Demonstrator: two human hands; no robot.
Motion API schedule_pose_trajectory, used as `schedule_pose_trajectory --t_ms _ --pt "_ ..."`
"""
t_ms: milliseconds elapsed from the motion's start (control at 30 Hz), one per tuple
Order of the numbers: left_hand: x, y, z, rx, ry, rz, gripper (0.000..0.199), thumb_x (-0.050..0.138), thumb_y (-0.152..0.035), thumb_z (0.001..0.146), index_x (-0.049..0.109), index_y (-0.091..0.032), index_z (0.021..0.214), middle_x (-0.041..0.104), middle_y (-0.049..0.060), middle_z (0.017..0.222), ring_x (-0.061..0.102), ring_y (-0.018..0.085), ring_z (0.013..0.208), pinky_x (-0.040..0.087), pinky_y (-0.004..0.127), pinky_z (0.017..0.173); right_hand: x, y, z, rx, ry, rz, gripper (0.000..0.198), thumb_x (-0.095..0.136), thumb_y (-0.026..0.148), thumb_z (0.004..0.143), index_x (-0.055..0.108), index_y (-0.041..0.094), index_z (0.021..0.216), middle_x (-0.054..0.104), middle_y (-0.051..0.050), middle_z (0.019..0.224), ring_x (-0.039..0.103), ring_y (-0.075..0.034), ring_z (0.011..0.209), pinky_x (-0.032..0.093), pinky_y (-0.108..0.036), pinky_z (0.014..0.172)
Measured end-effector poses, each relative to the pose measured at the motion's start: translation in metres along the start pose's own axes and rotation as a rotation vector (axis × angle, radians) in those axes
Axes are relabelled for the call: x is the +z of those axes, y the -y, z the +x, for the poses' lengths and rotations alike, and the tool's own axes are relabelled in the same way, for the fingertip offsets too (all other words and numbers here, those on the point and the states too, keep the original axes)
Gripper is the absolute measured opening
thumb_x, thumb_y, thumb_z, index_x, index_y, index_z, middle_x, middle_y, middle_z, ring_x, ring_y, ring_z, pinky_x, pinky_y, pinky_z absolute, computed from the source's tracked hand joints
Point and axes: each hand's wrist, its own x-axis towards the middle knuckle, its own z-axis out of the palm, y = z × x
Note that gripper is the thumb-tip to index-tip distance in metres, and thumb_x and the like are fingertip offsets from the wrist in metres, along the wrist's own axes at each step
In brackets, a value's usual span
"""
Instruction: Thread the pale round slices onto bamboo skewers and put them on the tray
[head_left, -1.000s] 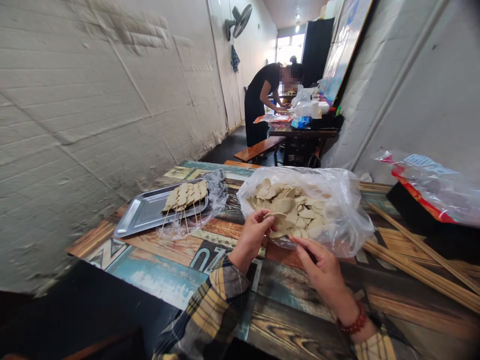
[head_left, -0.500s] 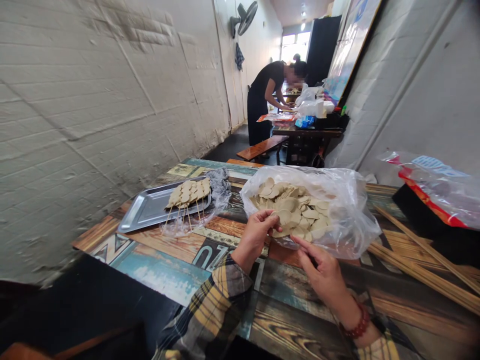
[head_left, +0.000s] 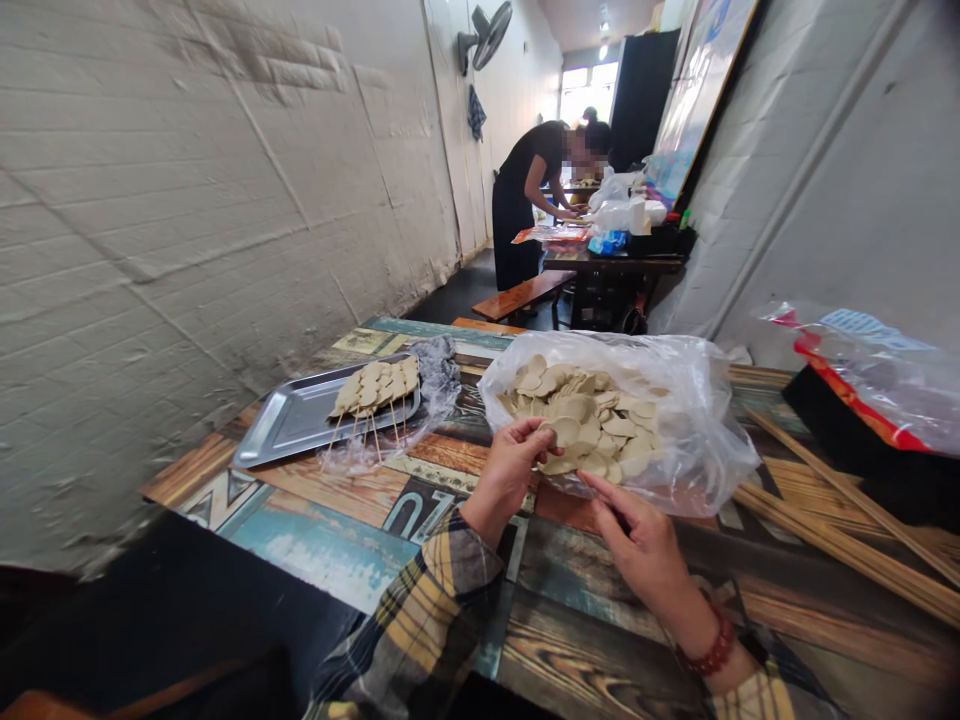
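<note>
My left hand (head_left: 511,468) is closed in a pinch at the near edge of a heap of thin, round beige slices (head_left: 600,405), with one pale slice (head_left: 565,432) at its fingertips. The heap lies in an opened clear plastic bag (head_left: 697,420). Just to the right and nearer to me, my right hand (head_left: 645,545) is closed, its index finger pointing toward the left hand. Whatever its curled fingers hold is hidden. On the left, skewered slices (head_left: 375,388) lie on a metal tray (head_left: 281,425), their sticks pointing toward me.
Crumpled clear plastic (head_left: 439,375) lies by the tray. Long thin wooden sticks (head_left: 847,545) lie at the right, near a black container (head_left: 840,420) with a red-edged plastic packet (head_left: 877,385). Beyond the patterned table (head_left: 315,545), a person (head_left: 529,200) bends over another table.
</note>
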Motion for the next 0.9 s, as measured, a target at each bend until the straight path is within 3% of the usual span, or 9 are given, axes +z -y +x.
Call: schedule_pose_trajectory --t_ms 600,900 --pt "0.0014 0.0007 -0.0008 0.068 -0.018 0.134 0.017 0.075 -0.024 0.062 0.069 -0.014 0.074 0.065 0.001 0.06 0.055 0.01 0.056 0.034 0.021 0.054 0.0004 -0.0028 0.003 0.064 0.036 -0.03 0.036 0.047 0.027 0.086 0.07 0.019 0.112 0.073 -0.008 0.109 0.07 -0.023 0.096 0.056 -0.038 0.086" --pt "0.0062 -0.0021 -0.0066 0.05 0.058 0.169 0.02 0.075 -0.029 0.064 0.067 -0.013 0.074 0.064 0.0 0.06 0.054 0.01 0.056 0.037 0.021 0.057 0.0026 -0.0045 0.0044 0.037 0.006 -0.064 0.036 0.046 0.026 0.086 0.071 0.019 0.111 0.074 -0.008 0.105 0.07 -0.022 0.093 0.056 -0.037 0.086"
